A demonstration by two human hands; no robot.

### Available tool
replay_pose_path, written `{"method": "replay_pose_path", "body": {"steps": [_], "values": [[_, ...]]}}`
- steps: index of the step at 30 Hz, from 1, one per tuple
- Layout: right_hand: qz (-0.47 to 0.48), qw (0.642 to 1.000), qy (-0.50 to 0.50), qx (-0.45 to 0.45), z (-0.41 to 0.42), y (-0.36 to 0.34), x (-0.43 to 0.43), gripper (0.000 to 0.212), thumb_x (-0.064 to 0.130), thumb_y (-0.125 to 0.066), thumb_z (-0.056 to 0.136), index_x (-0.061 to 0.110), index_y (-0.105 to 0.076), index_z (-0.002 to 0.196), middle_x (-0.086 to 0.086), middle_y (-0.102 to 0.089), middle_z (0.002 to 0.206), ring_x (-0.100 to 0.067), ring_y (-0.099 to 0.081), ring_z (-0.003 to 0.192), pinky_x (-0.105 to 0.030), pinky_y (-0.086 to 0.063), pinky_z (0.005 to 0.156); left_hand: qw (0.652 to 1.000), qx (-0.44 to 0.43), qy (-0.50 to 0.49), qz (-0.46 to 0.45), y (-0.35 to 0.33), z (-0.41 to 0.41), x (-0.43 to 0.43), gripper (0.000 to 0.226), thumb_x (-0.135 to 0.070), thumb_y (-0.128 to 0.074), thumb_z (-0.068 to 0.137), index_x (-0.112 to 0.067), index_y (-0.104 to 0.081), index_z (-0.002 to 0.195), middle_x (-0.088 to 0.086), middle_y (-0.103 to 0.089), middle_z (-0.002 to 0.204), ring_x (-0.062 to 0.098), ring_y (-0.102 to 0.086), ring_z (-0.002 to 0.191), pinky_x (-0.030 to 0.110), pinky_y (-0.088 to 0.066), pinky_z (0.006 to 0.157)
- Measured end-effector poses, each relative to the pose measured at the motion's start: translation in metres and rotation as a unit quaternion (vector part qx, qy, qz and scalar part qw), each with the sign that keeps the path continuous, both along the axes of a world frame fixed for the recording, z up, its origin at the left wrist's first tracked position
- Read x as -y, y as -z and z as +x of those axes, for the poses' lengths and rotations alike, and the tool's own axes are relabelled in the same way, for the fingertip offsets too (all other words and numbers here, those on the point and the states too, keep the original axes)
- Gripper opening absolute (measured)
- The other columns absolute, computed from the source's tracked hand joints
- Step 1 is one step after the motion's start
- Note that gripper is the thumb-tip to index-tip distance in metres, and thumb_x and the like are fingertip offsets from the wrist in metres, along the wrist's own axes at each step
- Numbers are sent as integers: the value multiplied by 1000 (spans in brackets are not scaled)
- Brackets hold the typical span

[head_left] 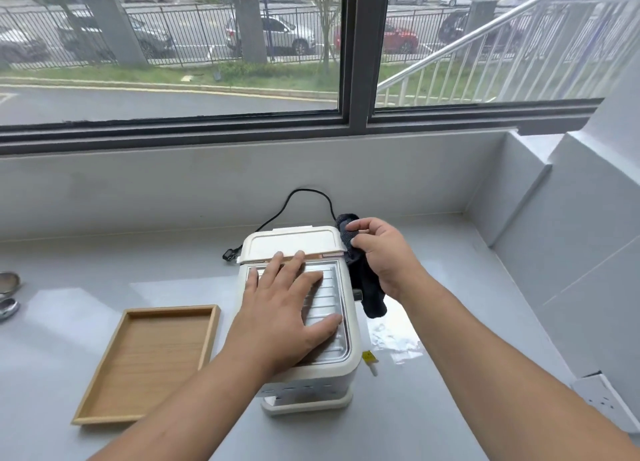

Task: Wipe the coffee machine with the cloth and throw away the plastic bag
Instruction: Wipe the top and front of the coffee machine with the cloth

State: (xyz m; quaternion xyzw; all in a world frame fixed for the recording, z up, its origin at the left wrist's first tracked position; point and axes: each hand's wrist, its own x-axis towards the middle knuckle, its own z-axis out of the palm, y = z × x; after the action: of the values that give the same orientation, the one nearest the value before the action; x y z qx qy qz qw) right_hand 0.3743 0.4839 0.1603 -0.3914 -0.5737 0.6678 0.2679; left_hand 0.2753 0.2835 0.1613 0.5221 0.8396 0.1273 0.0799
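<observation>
Pinching the dark cloth (360, 273) against the coffee machine (304, 308) rear right corner, the right hand (377, 252) was nearer its long side, while the left hand (287, 308) lay spread flat on top.

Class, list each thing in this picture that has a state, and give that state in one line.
Coffee machine: upright, lid shut.
Cloth: gripped, hanging beside the machine.
Plastic bag: flat on the counter.
Wooden tray: empty.
Left hand: flat on the machine.
Right hand: closed on cloth.
</observation>
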Motion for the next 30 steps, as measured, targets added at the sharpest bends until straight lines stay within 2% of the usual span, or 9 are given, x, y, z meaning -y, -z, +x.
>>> {"method": "replay_pose_path", "body": {"steps": [5,9,13,15,18,21,23,26,30], "values": [[77,993,40,79,-2,-15,9,29,4,-55,81,25,-74,87,-1,-73,91,-21,-62,77,-37,-51,74,1000,1,6,8,3,-1,0,84,-92,-31,80,-49,-36,151,-15,-13,175,14,5,161,52,5,130],[87,991,53,82,-3,-34,22,27,5,-55,79,24,-73,86,2,-73,85,-18,-61,74,-34,-51,71,1000,10,10,9,4,-4,1,86,-93,-31,78,-48,-35,152,-13,-13,175,15,4,161,54,5,130],[148,986,42,69,-5,-62,39,24,15,-54,71,25,-72,83,13,-69,73,-3,-56,60,-21,-44,58,1000,15,17,12,2,-6,1,91,-94,-30,76,-47,-34,154,-13,-14,175,15,2,162,55,3,130],[168,984,18,51,-7,-77,44,24,8,-56,77,25,-72,85,16,-69,70,-1,-56,60,-17,-44,59,999,21,20,18,-1,-8,1,95,-94,-34,75,-41,-35,155,-14,-19,174,16,-2,162,54,-1,131],[150,987,-32,56,-14,-83,57,30,-4,-57,87,21,-73,93,7,-66,80,-8,-54,64,-24,-42,63,997,51,15,57,-5,-16,4,91,-83,-48,77,-35,-35,153,-11,-39,164,19,-21,157,46,-17,129],[120,989,-47,74,-22,-72,78,31,-6,-56,90,20,-72,94,3,-63,83,-10,-54,68,-24,-43,63,989,112,-14,97,-8,-28,7,85,-64,-59,80,-32,-33,154,-9,-47,155,17,-40,142,36,-36,117],[85,993,-49,62,-28,-62,92,31,-8,-55,91,18,-71,95,2,-64,84,-10,-57,70,-23,-45,65,983,143,-20,110,-10,-36,9,87,-54,-63,79,-31,-31,156,-9,-44,157,15,-41,141,32,-38,112],[48,996,-51,56,-37,-52,107,30,-7,-55,92,19,-70,97,3,-66,84,-3,-59,64,-19,-46,60,978,169,-9,125,-15,-48,14,90,-44,-67,74,-34,-29,155,-12,-40,158,13,-38,142,24,-32,108],[-9,997,-80,24,-50,-48,125,29,-10,-52,92,15,-67,96,-2,-66,83,-8,-58,62,-22,-47,58,980,176,31,93,-21,-67,25,83,-39,-64,69,-41,-38,147,-21,-47,147,9,-43,135,29,-42,105]]}}
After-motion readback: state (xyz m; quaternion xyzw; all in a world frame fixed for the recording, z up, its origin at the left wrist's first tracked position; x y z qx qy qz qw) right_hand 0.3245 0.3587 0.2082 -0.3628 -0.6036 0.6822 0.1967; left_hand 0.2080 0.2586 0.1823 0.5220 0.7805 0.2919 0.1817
